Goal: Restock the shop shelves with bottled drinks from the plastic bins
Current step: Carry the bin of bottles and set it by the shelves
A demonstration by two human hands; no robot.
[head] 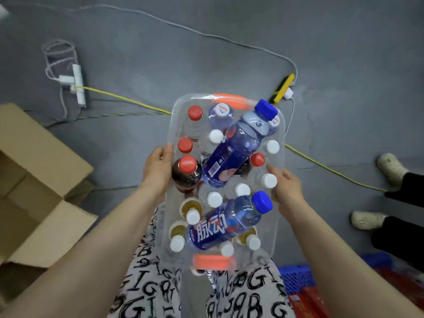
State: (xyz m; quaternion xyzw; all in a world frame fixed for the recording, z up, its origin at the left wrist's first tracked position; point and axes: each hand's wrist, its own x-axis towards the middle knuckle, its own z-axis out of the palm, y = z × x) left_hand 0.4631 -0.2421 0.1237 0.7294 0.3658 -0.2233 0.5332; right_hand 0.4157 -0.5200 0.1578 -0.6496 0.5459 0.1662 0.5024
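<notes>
Clear plastic bin is gripped on both long sides, with left hand and right hand well apart, each clamped on the rim, presumably to carry it level above the grey floor. Bottles are stood upright inside. Two blue-capped bottles are laid across the caps, likely for lack of room. "脉动" is read on the nearer blue-capped one; other labels cannot be read.

I count one clear bin, four red-capped bottles, nine white-capped bottles, two blue-capped bottles, two logo-capped bottles, two orange handles, two power strips, one cardboard box.
</notes>
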